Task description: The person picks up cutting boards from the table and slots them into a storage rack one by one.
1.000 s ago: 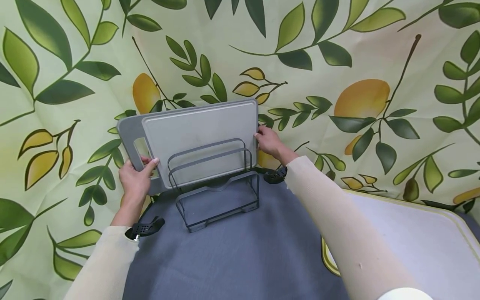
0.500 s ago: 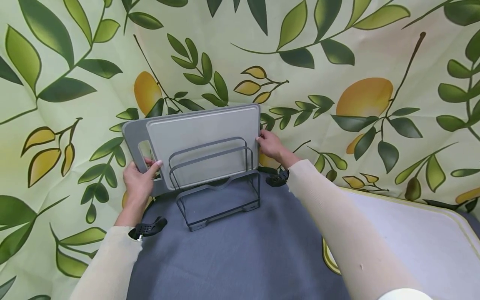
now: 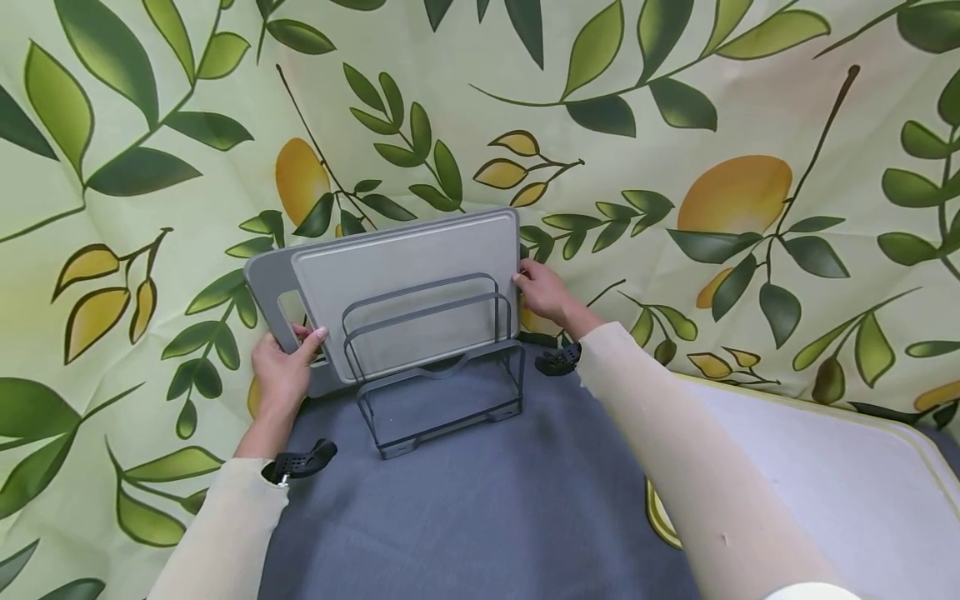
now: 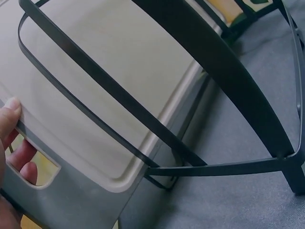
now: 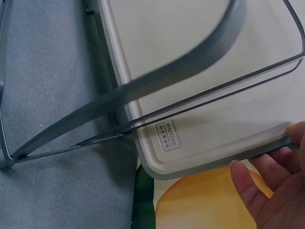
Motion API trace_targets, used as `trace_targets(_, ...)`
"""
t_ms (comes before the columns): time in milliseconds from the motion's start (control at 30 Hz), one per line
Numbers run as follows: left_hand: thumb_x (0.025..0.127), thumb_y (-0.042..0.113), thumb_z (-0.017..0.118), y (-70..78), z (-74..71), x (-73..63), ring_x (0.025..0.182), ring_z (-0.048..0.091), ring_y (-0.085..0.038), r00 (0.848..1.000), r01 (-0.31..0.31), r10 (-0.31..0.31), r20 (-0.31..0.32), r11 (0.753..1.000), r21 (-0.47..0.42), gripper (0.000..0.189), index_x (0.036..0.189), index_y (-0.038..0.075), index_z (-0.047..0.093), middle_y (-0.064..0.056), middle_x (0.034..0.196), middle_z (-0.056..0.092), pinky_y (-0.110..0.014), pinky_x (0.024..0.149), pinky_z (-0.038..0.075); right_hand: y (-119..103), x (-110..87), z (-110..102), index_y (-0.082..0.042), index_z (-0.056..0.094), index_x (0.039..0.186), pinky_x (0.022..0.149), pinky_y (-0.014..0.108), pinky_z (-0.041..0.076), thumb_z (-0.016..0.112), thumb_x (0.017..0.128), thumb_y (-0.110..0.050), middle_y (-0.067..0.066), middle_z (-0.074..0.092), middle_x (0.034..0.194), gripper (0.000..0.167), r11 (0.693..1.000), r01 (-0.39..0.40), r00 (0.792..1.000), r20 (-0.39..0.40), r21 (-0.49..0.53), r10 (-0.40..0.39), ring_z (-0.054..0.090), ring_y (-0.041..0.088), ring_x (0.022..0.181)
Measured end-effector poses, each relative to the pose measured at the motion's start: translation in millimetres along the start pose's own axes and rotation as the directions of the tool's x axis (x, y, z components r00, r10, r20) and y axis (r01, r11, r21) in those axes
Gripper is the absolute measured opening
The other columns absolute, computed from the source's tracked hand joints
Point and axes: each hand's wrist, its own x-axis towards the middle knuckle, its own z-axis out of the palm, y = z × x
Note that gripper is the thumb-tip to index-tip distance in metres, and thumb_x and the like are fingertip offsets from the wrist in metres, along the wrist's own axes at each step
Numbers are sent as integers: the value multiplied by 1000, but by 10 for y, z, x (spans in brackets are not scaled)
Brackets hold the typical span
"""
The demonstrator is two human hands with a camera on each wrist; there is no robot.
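Observation:
A cutting board (image 3: 420, 258), grey with a pale raised-rim panel, leans behind the hoops of a dark grey wire rack (image 3: 431, 374). My left hand (image 3: 281, 367) grips its left end through the handle slot, thumb on the front face and fingers showing in the opening in the left wrist view. At the opposite end my right hand (image 3: 546, 289) pinches the board's edge. The right wrist view shows that thumb tip on the pale face and the fingers at the grey rim. A small printed label (image 5: 168, 135) sits near the panel's corner.
The rack stands on a grey-blue tablecloth (image 3: 450, 517). A leaf-and-lemon patterned cloth (image 3: 600, 50) hangs close behind the board. To the right, partly under my right sleeve, lies a large white board (image 3: 810, 450) with a yellow-green rim.
The board has come down slightly behind the rack's hoops, both hands keeping their hold on it. In the last half second it has shifted a little left relative to the rack.

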Motion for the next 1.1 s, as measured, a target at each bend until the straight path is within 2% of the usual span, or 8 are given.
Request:
trace_targets(167,89,32,79,13,-20,0,67,50,0,1000,-5,5,15,1000,6,29,93,8,63,23,68,52,-17,62,41,-3,-3,3,3,46,138,97,50,55,32,111,-20,24,53,137,38,1000,-10,1000,9,12,10,54,35,123)
trace_targets(533,89,31,78,28,-25,3,65,50,0,999,13,-13,38,1000,13,26,91,10,63,22,65,52,-19,60,41,-13,-6,12,3,47,137,95,52,55,32,111,-19,24,53,136,37,1000,-3,1000,-4,-2,3,54,36,121)
trace_targets(600,90,32,78,31,-31,-2,65,51,0,999,24,-24,48,1000,13,27,92,10,63,21,65,52,-19,61,41,-14,-10,14,3,47,137,94,50,55,32,111,-20,24,54,135,38,1000,-4,1000,-5,-14,4,55,34,118)
trace_targets(700,90,34,77,48,-20,-17,66,51,0,998,33,-34,59,999,17,27,93,11,63,22,65,53,-19,62,42,-25,-42,-20,3,50,136,86,42,55,33,111,-20,23,57,127,38,998,-9,1000,-16,-64,8,58,31,104)
trace_targets(800,90,36,77,52,-18,-28,68,51,-1,997,38,-39,68,999,19,29,92,11,62,22,65,52,-19,63,41,-47,-92,-60,4,51,137,81,36,50,36,110,-21,25,59,122,40,992,-28,1000,-16,-122,27,58,30,97)
trace_targets(867,91,38,76,52,-24,-40,69,50,-3,996,55,-57,76,998,20,31,93,11,62,22,65,52,-20,64,41,-62,-141,-84,6,51,140,84,38,50,39,109,-20,27,61,126,42,983,-31,999,-13,-182,29,62,33,103)
trace_targets(1000,91,45,74,56,-52,-73,73,50,-4,990,109,-112,81,993,48,35,98,13,62,20,72,54,-21,65,40,-75,-301,-100,6,51,142,101,46,50,45,107,-20,26,59,138,44,958,4,1000,8,-286,-2,60,37,123)
trace_targets(1100,91,44,73,74,-80,-100,75,50,-2,989,120,-125,79,991,64,39,107,11,61,18,82,55,-19,65,41,-53,-468,-93,5,57,137,102,49,50,49,106,-21,24,63,134,41,943,58,998,22,-328,-53,61,38,124)
